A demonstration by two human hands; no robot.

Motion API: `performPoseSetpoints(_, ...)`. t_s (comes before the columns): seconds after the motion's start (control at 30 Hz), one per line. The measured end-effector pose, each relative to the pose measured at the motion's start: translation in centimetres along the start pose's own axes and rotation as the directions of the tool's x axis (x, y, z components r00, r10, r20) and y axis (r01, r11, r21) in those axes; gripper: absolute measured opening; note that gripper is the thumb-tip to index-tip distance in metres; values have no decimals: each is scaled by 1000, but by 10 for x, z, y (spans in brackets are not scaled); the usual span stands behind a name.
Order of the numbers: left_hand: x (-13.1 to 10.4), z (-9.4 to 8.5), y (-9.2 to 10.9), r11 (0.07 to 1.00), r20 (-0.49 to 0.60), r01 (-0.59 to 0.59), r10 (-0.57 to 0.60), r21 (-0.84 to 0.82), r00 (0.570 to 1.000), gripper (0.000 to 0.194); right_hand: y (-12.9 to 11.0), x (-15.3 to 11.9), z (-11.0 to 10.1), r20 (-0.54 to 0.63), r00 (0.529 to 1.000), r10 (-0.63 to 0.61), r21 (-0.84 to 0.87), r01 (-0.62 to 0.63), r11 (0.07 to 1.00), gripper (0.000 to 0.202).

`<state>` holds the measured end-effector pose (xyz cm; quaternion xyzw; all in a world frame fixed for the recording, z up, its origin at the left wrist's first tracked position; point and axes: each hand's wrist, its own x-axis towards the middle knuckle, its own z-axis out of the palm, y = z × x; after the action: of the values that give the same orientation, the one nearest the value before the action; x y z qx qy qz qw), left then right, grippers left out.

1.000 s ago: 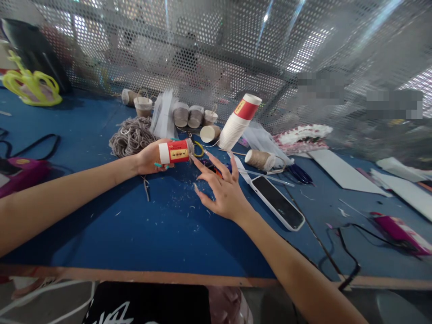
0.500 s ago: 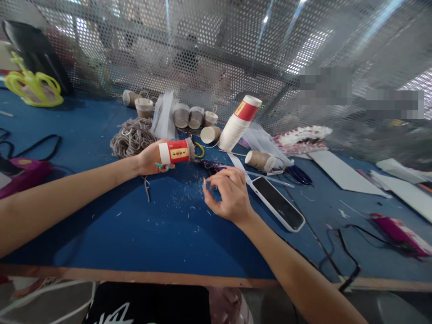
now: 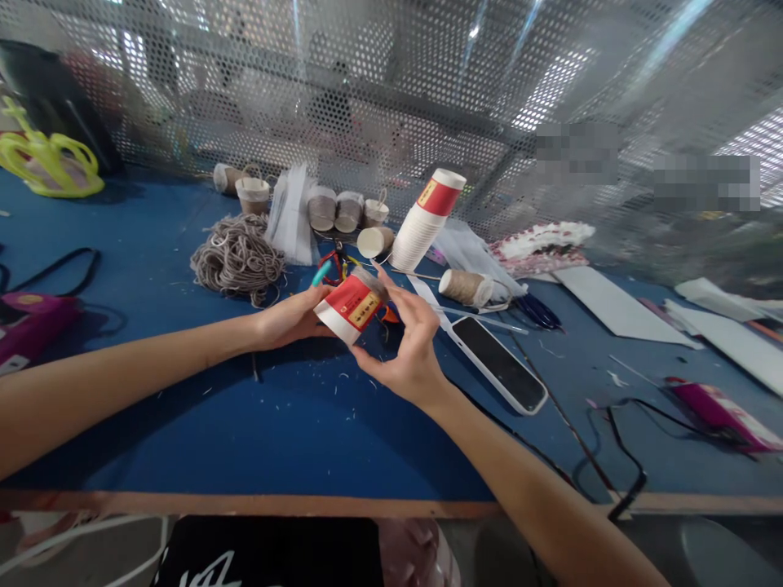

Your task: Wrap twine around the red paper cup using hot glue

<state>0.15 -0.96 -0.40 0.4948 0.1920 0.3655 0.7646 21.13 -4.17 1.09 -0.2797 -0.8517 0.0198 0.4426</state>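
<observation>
A white paper cup (image 3: 350,308) with a red band and a yellow label lies tilted between my hands. Grey yarn (image 3: 372,283) wraps its far end. From the left, my left hand (image 3: 298,316) holds the cup, its lower fingers hidden behind it; a teal tip shows at the thumb. My right hand (image 3: 409,342) grips the cup from the other side, thumb at the near rim and fingers at the yarn-wrapped end. Behind my left hand lies a heap of grey yarn (image 3: 236,259). Partly hidden beyond the cup are red-and-yellow-handled tools (image 3: 338,259).
A leaning stack of paper cups (image 3: 422,228) stands at the back, beside several yarn-wrapped cups (image 3: 321,209). A phone (image 3: 500,365) lies right of my right hand. Purple glue guns (image 3: 725,414) rest at both sides. Yellow-green scissors (image 3: 52,159) sit far left.
My left hand has turned the cup and brought it right, towards my right hand. My right hand, empty before, has closed around the cup. The view has shifted slightly.
</observation>
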Motion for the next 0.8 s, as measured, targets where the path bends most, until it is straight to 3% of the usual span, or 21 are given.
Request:
performPoseSetpoints(0.13,-1,2,2,977,-149,-39,71,207,986,72,-6,4,-5,139,989,50,-126,-32,991,95)
performPoseSetpoints(0.27,0,11,3,948,-252,-2,86,317,964,68,-10,7,-7,214,976,31,-120,-6,993,90)
performPoseSetpoints(0.37,2,14,3,977,-322,-60,125,207,938,60,-4,7,-11,73,997,-29,-147,40,988,83)
performPoseSetpoints(0.43,3,12,4,989,-359,-110,139,99,923,56,4,5,-14,-113,992,48,-255,-76,964,66)
performPoseSetpoints(0.5,5,10,5,990,-388,-137,130,9,912,53,13,4,-18,-222,937,269,-404,-340,849,46)
performPoseSetpoints(0.57,6,8,6,989,-410,-144,115,-41,905,51,19,5,-20,-181,826,534,-551,-535,640,50)
performPoseSetpoints(0.67,7,7,6,984,-425,-165,124,-61,897,53,22,10,-21,-79,629,773,-695,-591,409,70)
performPoseSetpoints(0.73,8,7,5,982,-418,-180,140,-58,897,53,22,15,-20,-36,551,833,-719,-594,361,76)
performPoseSetpoints(0.8,8,8,4,982,-404,-183,146,-53,903,54,22,20,-21,13,504,864,-709,-605,364,76)
